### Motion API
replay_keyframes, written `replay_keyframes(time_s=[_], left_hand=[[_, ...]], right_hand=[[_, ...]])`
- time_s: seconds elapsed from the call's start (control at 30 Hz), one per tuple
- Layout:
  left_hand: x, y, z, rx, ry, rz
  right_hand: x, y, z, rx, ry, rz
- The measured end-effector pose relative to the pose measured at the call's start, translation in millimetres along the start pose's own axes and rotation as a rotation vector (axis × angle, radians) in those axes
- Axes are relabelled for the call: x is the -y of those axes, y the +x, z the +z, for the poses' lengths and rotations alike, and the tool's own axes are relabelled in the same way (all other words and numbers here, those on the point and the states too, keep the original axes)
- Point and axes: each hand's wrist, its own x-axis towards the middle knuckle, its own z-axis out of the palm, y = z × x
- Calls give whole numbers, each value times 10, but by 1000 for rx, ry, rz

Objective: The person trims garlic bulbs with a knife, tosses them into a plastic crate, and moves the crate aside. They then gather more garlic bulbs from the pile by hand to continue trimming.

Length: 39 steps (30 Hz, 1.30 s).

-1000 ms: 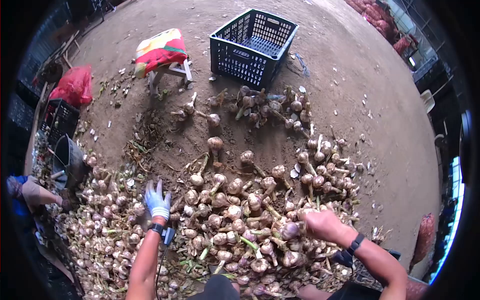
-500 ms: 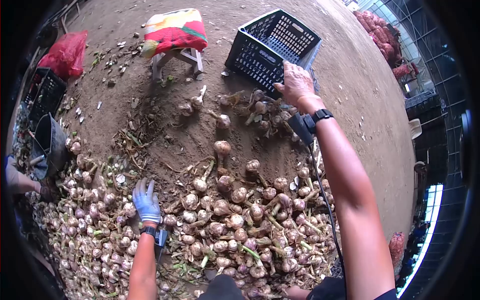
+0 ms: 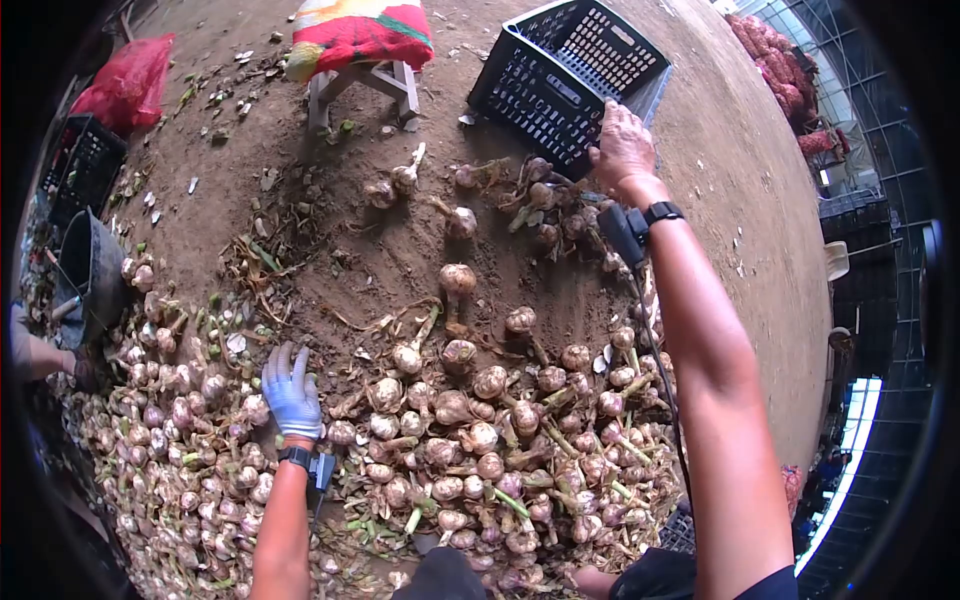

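My right hand (image 3: 626, 152), bare, has its fingers closed on the near corner of a black plastic crate (image 3: 535, 97). The crate is tilted, and its visible inside holds nothing. In a white-and-blue work glove, my left hand (image 3: 291, 394) lies with fingers spread at the edge of a large heap of garlic bulbs (image 3: 452, 405). Several bulbs with stems, including a loose garlic bulb (image 3: 457, 280), lie on the soil between the heap and the crate. Beside the crate's near side is a small clump of garlic (image 3: 545, 200).
A low wooden stool (image 3: 365, 85) with a colourful cover stands left of the crate. At the left are a dark bucket (image 3: 95, 275), another black crate (image 3: 85, 165), a red mesh bag (image 3: 125, 82) and a co-worker's arm (image 3: 45, 360). Red sacks (image 3: 770, 60) are piled far right.
The view has shifted a little, so the crate, stool and bulbs appear higher and further right. My right hand stays on the crate; my left hand remains by the garlic heap.
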Motion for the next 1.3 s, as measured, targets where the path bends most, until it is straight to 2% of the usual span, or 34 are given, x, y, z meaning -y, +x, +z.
replay_keyframes(time_s=[0.03,0.07,0.13,0.23,0.27,0.3,0.4,0.57,0.63,0.77,0.83,0.93,1.03,1.07,1.1,1.17,1.2,1.23,1.3], left_hand=[[4,-11,-12,6,-3,-3],[5,-5,-13,11,2,-6],[-10,10,-3,-1,5,-2],[-23,25,-29,1,-3,-4],[-36,34,-45,6,-13,-8],[-45,11,-39,10,-17,-10],[-10,12,8,-6,-5,-17],[-36,22,-20,-15,-2,0],[-33,20,-2,-35,-12,2],[30,-19,63,-64,37,41],[70,-37,119,-86,66,67],[97,-51,147,-62,89,53],[429,15,387,-94,16,67],[453,134,324,-45,-258,-69],[262,240,260,-246,-358,-65],[-885,611,-466,-204,-472,-123],[-1358,810,-674,-101,-701,-123],[-1778,1014,-778,7,-927,-123],[-2475,1408,-791,185,-1029,-316]], right_hand=[[-35,23,4,93,25,14],[-78,74,1,97,19,12],[-130,220,-176,334,76,83],[-100,226,-127,367,-16,-40],[-126,191,-25,281,47,-41],[-133,166,-49,286,44,-43],[-257,0,-139,351,296,-51],[-385,-821,-384,260,395,-221],[-284,-1197,-715,384,396,-179],[48,-1761,-1009,273,552,-220],[257,-1846,-1004,269,442,-132],[476,-1888,-909,93,438,-37],[700,-1780,-733,6,384,77],[796,-1722,-710,4,357,144],[882,-1664,-709,4,337,202],[945,-1637,-657,-57,337,221],[902,-1633,-697,24,396,193],[871,-1662,-704,20,404,203],[800,-1680,-744,-13,473,103]])
